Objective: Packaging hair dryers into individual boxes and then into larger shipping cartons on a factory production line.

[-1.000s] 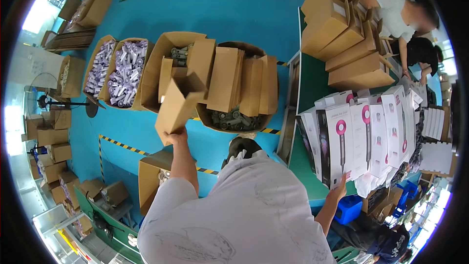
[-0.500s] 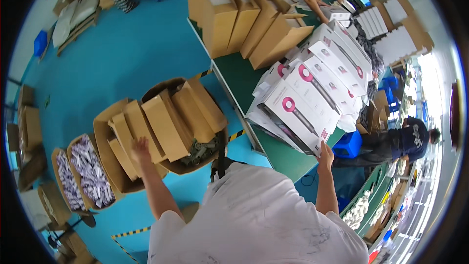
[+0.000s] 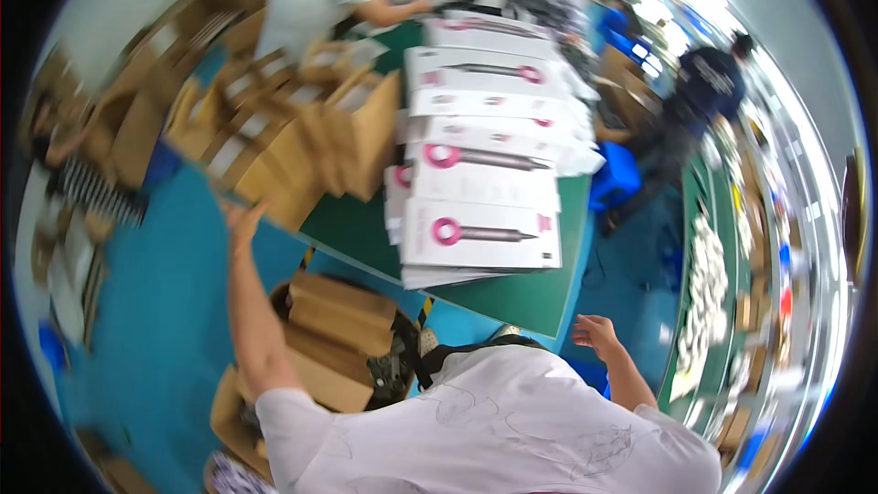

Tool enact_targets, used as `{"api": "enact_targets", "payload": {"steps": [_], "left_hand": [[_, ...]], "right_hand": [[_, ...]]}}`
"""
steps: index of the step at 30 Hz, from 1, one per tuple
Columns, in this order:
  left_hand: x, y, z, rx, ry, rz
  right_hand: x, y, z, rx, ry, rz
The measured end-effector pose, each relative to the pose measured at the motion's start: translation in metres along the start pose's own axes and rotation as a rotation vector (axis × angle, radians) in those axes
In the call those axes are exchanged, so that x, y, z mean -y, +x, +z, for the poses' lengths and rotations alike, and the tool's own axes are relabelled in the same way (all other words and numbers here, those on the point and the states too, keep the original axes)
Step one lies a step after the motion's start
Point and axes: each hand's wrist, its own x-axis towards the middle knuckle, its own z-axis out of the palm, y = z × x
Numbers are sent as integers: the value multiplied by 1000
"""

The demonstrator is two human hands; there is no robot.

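My left hand (image 3: 242, 220) is stretched out at the left table edge with its fingers apart. It is at the base of the upright open brown cartons (image 3: 283, 169), and blur hides whether it touches them. My right hand (image 3: 596, 337) hangs past the table's near right corner, fingers apart and holding nothing. Between the two, flat white printed boxes (image 3: 485, 194), each picturing a grey and pink hair styling tool, lie overlapped in a pile on the green table (image 3: 530, 306).
Below the table's left side stand large cartons (image 3: 233, 421) holding brown boxes (image 3: 343, 311). A co-worker in a light shirt (image 3: 315, 0) works across the table. Another person in dark clothes (image 3: 704, 87) stands right, beside a blue stool (image 3: 615, 176). A green bench (image 3: 690, 311) runs along the right.
My view has turned left. My right hand has let go of the white box at the pile's corner. My left hand has moved from above the floor cartons to the brown cartons on the table.
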Motion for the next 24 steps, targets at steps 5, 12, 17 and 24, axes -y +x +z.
{"api": "enact_targets", "payload": {"steps": [5, 12, 17, 24], "left_hand": [[5, 24, 30, -162, -365, -173], [-38, 20, 29, -158, -490, -247], [-62, -21, 21, -401, -357, -97], [-174, -194, -11, -435, -435, -89]], "right_hand": [[-50, -50, -25, -116, -45, 133], [-53, -57, -41, -148, -173, 148], [-21, -25, -28, -39, -313, -89], [30, -44, -4, 105, -569, -508]]}}
